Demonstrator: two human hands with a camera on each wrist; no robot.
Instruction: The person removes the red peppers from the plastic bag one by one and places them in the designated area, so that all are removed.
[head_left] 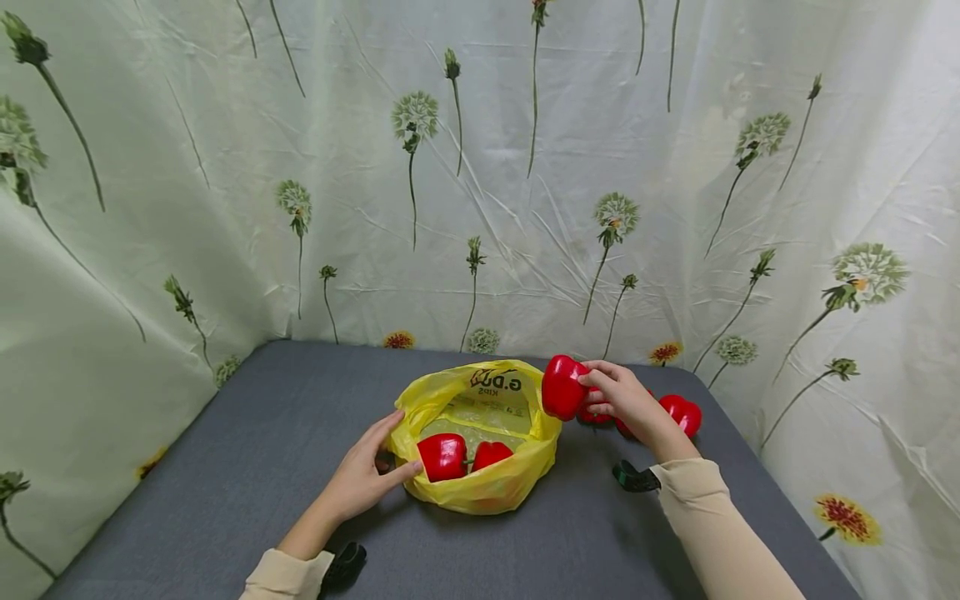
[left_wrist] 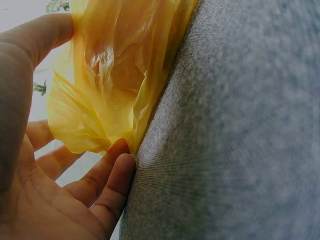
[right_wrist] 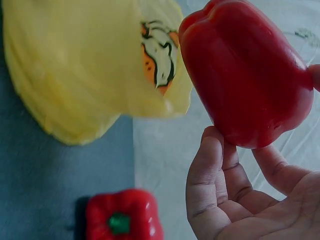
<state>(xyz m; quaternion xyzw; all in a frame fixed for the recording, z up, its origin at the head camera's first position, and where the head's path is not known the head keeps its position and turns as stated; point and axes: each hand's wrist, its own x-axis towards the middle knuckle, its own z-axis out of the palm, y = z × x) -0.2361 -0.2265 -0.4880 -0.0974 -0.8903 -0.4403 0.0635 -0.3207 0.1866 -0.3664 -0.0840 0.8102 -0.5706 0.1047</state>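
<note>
A yellow plastic bag (head_left: 517, 483) stands on the table with its mouth wide. Two red bell peppers (head_left: 442, 457) show inside it. My left hand (head_left: 358, 475) is at the bag's left side, thumb near the rim. In the left wrist view, relaxed fingers (left_wrist: 118, 170) touch the yellow plastic. My right hand (head_left: 626, 404) holds a red bell pepper (head_left: 562, 387) between thumb and fingers, raised at the bag's right rim. The right wrist view shows this pepper (right_wrist: 245, 75) above the fingers, with the bag (right_wrist: 75, 75) to its left.
Several more red peppers (head_left: 681, 414) lie on the table right of the bag, partly hidden by my right hand and forearm. The grey table (head_left: 247, 467) meets a pale flowered curtain (head_left: 337, 142) at its back and sides. Black straps (head_left: 636, 477) are at both wrists.
</note>
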